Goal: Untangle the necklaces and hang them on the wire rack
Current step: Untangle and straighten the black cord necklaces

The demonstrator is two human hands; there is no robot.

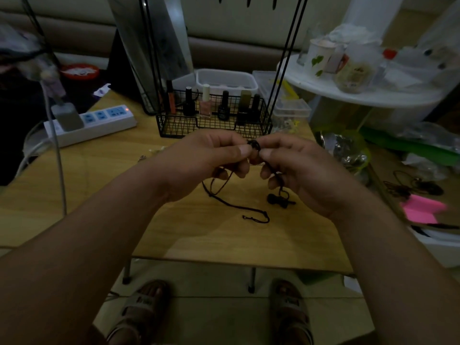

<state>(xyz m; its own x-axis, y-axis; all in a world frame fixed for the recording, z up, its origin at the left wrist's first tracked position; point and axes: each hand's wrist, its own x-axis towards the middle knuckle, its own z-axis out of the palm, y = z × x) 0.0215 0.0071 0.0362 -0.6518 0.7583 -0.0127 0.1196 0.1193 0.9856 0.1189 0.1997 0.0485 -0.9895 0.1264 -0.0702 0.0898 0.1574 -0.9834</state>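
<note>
The table (pixel 104 195) has a wire rack (pixel 214 115) at its far side, and no necklace hangs on the part that shows. Just in front of the rack, the left hand (pixel 211 158) and right hand (pixel 298 168) each pinch a knot in the black cord necklace (pixel 254 146). Its loose ends droop onto the table. I think the untangling is only begun.

Thin black cord necklace (pixel 231 195), knotted bunch pinched between both thumbs, loose ends trailing below grip onto tabletop; black wire rack (pixel 214 118) just behind grip.
</note>
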